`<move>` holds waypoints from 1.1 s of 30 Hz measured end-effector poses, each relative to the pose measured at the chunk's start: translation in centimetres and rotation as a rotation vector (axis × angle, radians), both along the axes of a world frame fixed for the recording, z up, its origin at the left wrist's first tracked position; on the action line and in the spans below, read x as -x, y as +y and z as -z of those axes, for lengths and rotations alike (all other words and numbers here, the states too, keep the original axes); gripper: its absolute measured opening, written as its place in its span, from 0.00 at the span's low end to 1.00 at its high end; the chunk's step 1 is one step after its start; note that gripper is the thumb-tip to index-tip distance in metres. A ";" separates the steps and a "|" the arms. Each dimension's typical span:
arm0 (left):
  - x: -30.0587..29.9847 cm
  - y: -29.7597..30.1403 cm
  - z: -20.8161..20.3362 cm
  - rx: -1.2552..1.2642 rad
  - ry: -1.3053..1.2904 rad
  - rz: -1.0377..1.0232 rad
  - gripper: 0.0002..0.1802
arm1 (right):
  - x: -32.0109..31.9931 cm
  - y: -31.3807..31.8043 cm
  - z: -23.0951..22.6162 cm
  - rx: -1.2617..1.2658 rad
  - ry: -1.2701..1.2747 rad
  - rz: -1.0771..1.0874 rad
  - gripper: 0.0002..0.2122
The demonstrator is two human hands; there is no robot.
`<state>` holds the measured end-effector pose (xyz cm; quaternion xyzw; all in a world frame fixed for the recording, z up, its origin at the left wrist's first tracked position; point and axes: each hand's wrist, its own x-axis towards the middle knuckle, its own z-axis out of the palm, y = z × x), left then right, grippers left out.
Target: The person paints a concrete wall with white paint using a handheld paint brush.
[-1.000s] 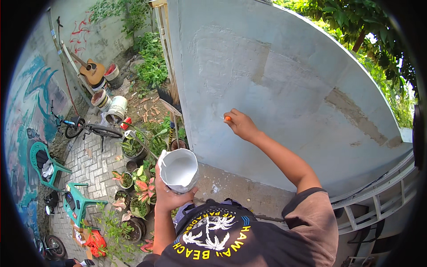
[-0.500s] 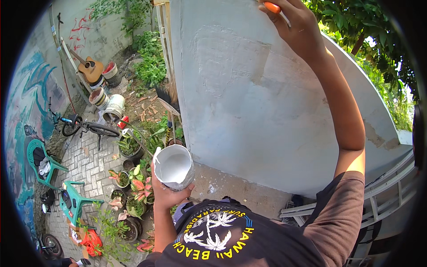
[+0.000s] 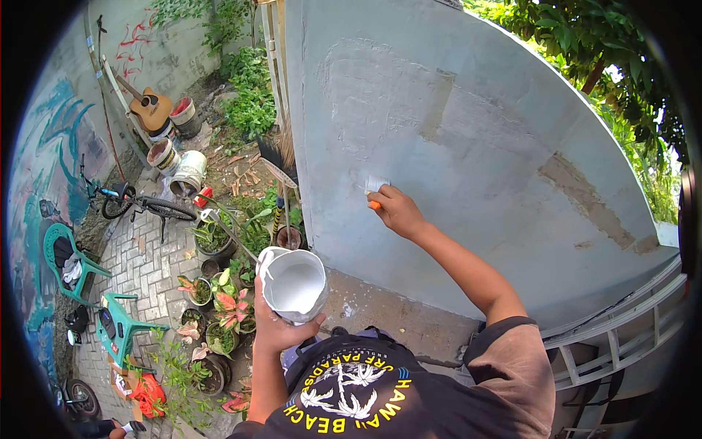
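My left hand (image 3: 280, 331) is wrapped round a pale paint tub (image 3: 296, 317), held upright in front of my body. White paint (image 3: 296, 291) shows inside it, and smears coat its rim. Further right, my right hand (image 3: 401, 212) grips a paintbrush (image 3: 375, 205) by its orange handle. The pale bristles point up and appear to touch the grey-white wall (image 3: 475, 197), left of its middle. Bare brownish patches (image 3: 578, 194) show on the wall's right part and near its top.
Potted plants (image 3: 219, 338) crowd the ground left of the tub. Brooms (image 3: 278, 164) lean at the wall's left edge. A ladder (image 3: 621, 344) lies at right. Farther left are a bicycle (image 3: 146, 205), green plastic chairs (image 3: 121, 329), buckets (image 3: 189, 170) and a guitar (image 3: 151, 111).
My right hand has come down and left with the paintbrush, from the top of the picture to the wall's middle height. The tub has shifted slightly right in view.
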<state>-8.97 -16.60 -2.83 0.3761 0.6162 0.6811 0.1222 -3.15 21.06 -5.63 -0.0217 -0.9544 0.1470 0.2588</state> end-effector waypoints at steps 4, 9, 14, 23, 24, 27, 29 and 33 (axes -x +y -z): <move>-0.1 -0.4 0.3 0.046 -0.010 -0.020 0.57 | 1.2 2.1 -7.3 0.080 0.014 0.015 0.07; 0.4 -0.6 1.1 0.008 -0.067 -0.039 0.60 | 1.4 2.1 -25.6 -0.256 0.292 -0.047 0.09; 1.2 0.1 1.0 0.003 -0.082 -0.002 0.61 | -0.4 0.3 -37.5 -0.707 0.631 -0.084 0.08; 1.6 0.9 0.2 -0.022 0.048 0.010 0.60 | 0.3 0.5 -16.9 -0.611 0.394 0.006 0.17; 1.5 1.1 0.0 -0.031 0.034 0.018 0.60 | -0.3 0.1 -13.9 -0.519 0.314 0.011 0.16; 1.4 1.6 -0.2 -0.059 0.037 0.023 0.58 | -1.3 -0.8 -4.6 -0.198 0.030 0.037 0.09; 1.2 1.3 -0.4 -0.062 -0.129 -0.002 0.59 | -0.7 -0.3 -1.1 -0.105 -0.030 0.038 0.07; 1.4 0.9 -0.4 -0.078 -0.080 0.016 0.57 | 0.8 1.0 -3.1 0.191 -0.103 0.064 0.06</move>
